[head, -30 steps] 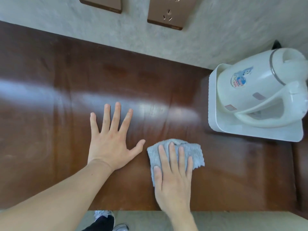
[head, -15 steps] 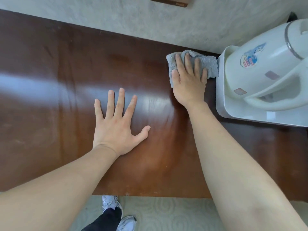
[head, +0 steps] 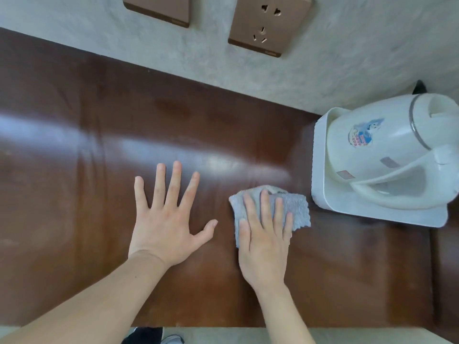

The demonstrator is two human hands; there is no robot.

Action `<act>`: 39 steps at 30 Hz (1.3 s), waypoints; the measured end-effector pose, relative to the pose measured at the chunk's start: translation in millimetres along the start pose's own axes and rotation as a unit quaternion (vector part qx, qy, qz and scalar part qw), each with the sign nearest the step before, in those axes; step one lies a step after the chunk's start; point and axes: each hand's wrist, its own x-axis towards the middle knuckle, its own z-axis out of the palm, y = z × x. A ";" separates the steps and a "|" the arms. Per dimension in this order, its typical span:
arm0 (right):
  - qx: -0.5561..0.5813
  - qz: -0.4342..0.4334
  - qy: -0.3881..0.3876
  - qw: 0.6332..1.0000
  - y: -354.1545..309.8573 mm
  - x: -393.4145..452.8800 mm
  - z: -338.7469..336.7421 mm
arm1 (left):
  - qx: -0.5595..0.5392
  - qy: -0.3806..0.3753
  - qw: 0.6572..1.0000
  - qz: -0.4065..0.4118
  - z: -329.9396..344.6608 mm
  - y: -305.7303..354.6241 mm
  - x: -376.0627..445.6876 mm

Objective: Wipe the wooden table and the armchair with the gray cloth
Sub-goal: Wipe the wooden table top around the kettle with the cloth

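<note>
The right hand point(head: 264, 240) presses flat, fingers together, on the gray cloth point(head: 295, 207) lying on the wooden table point(head: 87, 145) just left of the white kettle point(head: 387, 155), while the left hand point(head: 166, 219), farther left of it, rests palm-down with fingers spread wide.

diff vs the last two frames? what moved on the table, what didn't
The right hand pushed the gray cloth out to the wall beside the white tray half a second ago, then pulled it back toward the near edge, ending about where it began a second ago. It kept the cloth pressed flat under its fingers throughout. The left hand stayed spread flat on the wooden table; the kettle stayed on its tray.
</note>
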 end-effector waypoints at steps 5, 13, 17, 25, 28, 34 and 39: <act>-0.011 0.016 0.041 0.999 -18.3 125.6 -24.0 | -0.012 0.005 1.000 0.020 2.4 14.3 -5.1; -0.021 -0.042 0.049 0.998 -29.2 155.5 -26.6 | -0.002 0.003 1.000 0.008 3.5 13.9 -4.4; -0.011 -0.029 0.046 0.998 -20.4 78.3 -14.2 | -0.003 -0.007 1.000 0.004 0.5 13.8 -3.9; 0.002 -0.008 -0.005 1.000 -13.6 -8.1 -2.0 | -0.030 0.018 0.999 0.005 4.1 11.8 -4.5; -0.009 -0.030 0.009 0.999 -17.0 62.7 -15.9 | -0.027 0.019 0.999 0.008 5.2 11.0 -4.6; 0.010 0.002 0.051 0.999 -38.6 176.6 -29.6 | -0.023 0.030 0.999 0.007 9.1 11.9 -5.6; 0.023 -0.007 0.064 0.998 -41.5 170.6 -31.0 | -0.023 0.029 0.999 0.012 8.3 11.7 -6.0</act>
